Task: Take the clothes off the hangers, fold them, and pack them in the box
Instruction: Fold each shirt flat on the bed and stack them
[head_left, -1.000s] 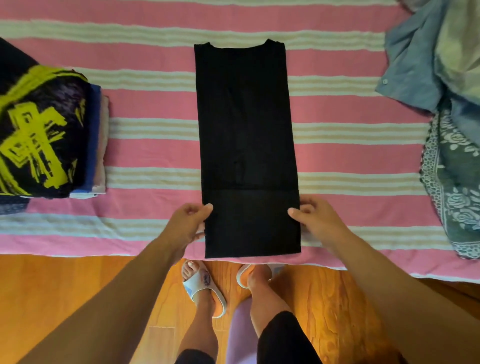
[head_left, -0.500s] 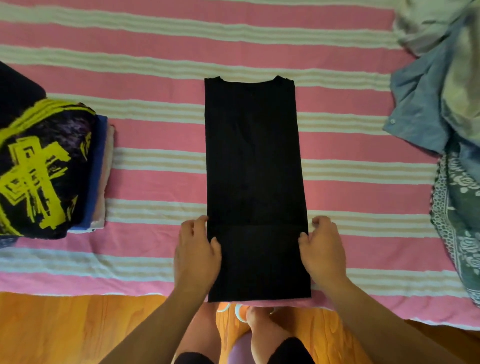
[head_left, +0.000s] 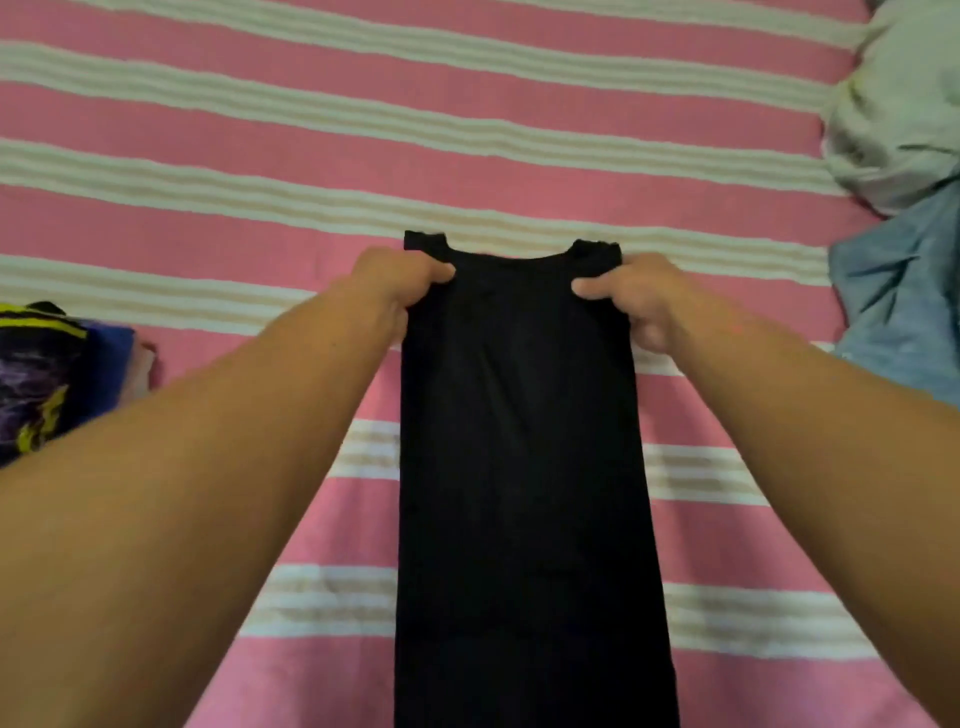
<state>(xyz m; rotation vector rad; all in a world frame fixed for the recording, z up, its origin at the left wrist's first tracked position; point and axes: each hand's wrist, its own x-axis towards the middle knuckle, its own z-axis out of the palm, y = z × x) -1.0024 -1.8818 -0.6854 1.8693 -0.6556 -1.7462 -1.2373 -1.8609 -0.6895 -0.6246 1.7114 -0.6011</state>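
On striped bedspread (head_left: 260, 218): black shirt (head_left: 524, 441) (collar gripped)

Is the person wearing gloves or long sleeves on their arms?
No. The left hand and the right hand are both bare: no gloves, rings, or watch show. Both forearms are bare to the picture's edge, so no sleeves are in view.

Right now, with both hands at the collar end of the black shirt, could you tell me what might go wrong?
The left hand and right hand pinch only the corners of the black shirt, so the middle may sag and the narrow fold could open when lifted. Uneven pulling might skew it on the striped sheet.
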